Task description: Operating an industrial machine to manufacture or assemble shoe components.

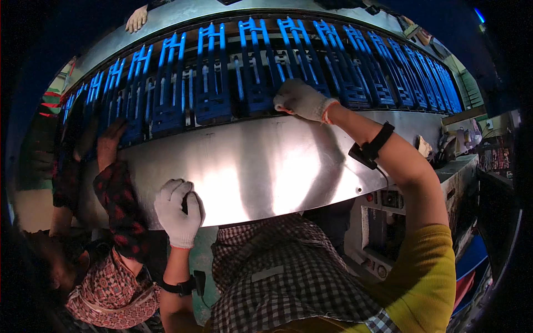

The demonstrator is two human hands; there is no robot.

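Observation:
My left hand [177, 213], in a white knit glove, is at the near edge of the shiny metal table [222, 166]. Its fingers curve loosely with a gap to the thumb, and nothing shows in it. My right hand [302, 101], also gloved, reaches over the far side of the metal surface to the lower end of the blue slatted frames [252, 91]. Its fingers are curled closed there; whatever they hold, if anything, is hidden. The blue frames stand side by side in a long curved row beyond the table.
On my left a co-worker's hand [112, 139] reaches to the blue row, past a dark red-checked sleeve [119, 205]. Another person's hand [136, 20] rests on the far metal ledge [177, 16]. A machine housing with buttons [383, 198] stands under the table's right end.

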